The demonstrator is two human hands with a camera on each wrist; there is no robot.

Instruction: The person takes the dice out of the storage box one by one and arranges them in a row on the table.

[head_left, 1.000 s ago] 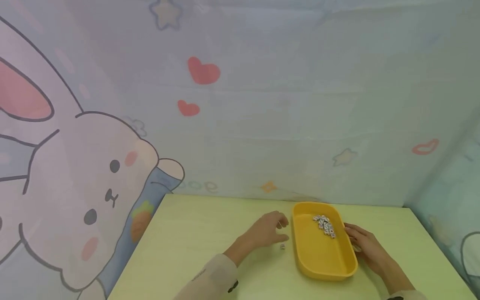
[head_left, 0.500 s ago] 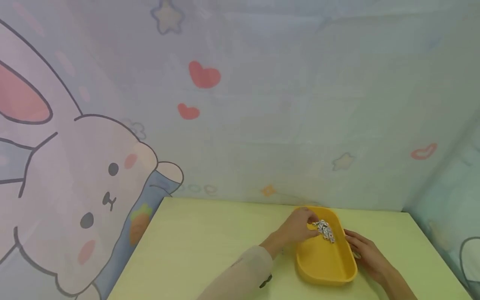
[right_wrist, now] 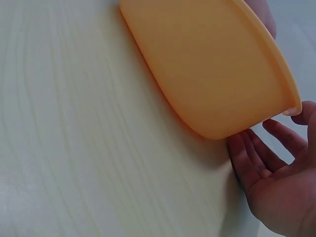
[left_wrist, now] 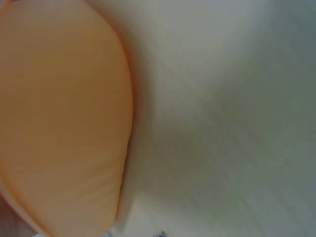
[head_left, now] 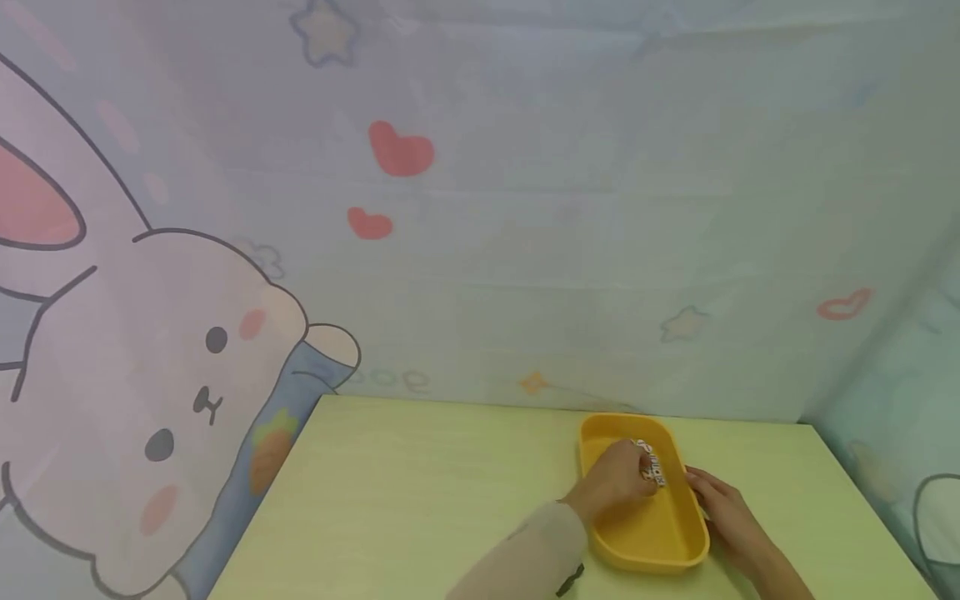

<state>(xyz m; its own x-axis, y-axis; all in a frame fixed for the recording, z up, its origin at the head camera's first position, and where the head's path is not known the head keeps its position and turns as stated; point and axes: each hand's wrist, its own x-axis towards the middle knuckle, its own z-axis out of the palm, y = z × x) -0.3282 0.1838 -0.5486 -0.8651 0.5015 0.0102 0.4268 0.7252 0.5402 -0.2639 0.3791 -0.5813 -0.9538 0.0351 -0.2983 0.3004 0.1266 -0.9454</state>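
Left hand (head_left: 617, 475): in the yellow tray (head_left: 651, 542), at the cubes (head_left: 656, 471); cannot tell if pinching.
Right hand (head_left: 729, 512): fingers loosely spread, touching the tray's outer wall.
Cubes: tray's far half.
Yellow tray: on the worktop (head_left: 420, 492).

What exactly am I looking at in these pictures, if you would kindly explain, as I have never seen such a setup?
There is no machine here, only a person's two bare hands. The wide picture comes from a camera worn on the head, looking forward and down. The two close-ups come from cameras worn on the wrists, one on each; both show the tray's outside wall.

On the pale table sits a yellow tray with small white pieces inside. The left hand reaches in at those pieces; whether it holds one is hidden. The right hand touches the tray's side and rim. Behind is a backdrop printed with a rabbit.
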